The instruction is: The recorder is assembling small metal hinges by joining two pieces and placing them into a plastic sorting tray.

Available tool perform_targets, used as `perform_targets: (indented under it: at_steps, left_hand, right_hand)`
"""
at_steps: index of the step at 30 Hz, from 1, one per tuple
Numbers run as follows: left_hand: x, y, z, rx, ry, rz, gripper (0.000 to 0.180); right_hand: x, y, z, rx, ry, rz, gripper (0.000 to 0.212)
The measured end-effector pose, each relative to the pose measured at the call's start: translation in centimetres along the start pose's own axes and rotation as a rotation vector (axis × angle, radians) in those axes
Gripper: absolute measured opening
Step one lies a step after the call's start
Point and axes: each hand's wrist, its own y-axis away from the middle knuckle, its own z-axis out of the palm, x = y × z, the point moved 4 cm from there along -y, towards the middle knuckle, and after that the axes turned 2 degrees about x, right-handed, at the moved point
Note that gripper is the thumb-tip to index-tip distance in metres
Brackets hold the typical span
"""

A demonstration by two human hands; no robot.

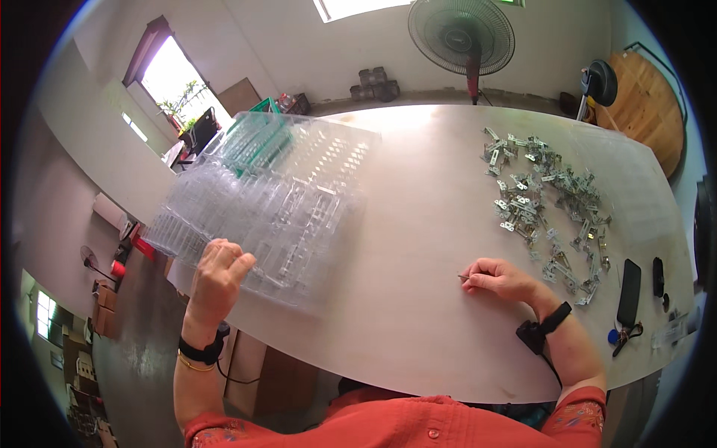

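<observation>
A stack of clear plastic trays [258,216] with moulded pockets lies on the left of the table; some small metal parts show in the upper tray's pockets. My left hand [218,276] is at the near left edge of the trays, fingers curled closed, their tips hidden, so what they hold cannot be made out. My right hand [494,279] is over the middle right of the table in a pinch. A small metal piece [463,277] sticks out between its thumb and finger. Just beyond it is a loose pile of small metal brackets [523,201].
A green crate [263,149] is beside the trays at the far left. On the table's right are a black phone [629,293], a small black object [658,277], keys [626,336] and a clear plastic sheet [635,179]. A fan [461,36] stands behind the table.
</observation>
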Motion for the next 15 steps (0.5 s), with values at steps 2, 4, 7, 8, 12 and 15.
perform_targets:
  at_steps: [2,4,7,8,12,15]
  left_hand:
    - [0.0,1.5,0.7,-0.021,0.031,-0.004,0.015]
    - [0.1,2.7,1.4,-0.010,0.043,0.001,0.014]
    - [0.1,4.0,2.6,-0.009,0.081,-0.019,0.012]
    - [0.0,4.5,2.9,-0.003,0.083,-0.016,0.012]
    - [-0.3,5.9,3.9,-0.003,0.117,-0.055,0.012]
    - [-0.5,6.4,4.5,-0.005,0.152,-0.082,0.012]
  right_hand:
    - [-0.3,-0.1,0.0,0.007,0.009,0.038,0.009]
    - [-0.5,-0.1,0.1,0.017,0.019,0.069,0.009]
    - [-0.1,-0.2,0.0,0.052,-0.017,0.035,0.014]
    - [-0.2,-0.2,0.1,0.058,-0.013,0.034,0.014]
    - [-0.6,0.0,0.3,0.094,0.023,0.062,0.018]
    - [-0.9,0.2,0.5,0.115,0.038,0.091,0.021]
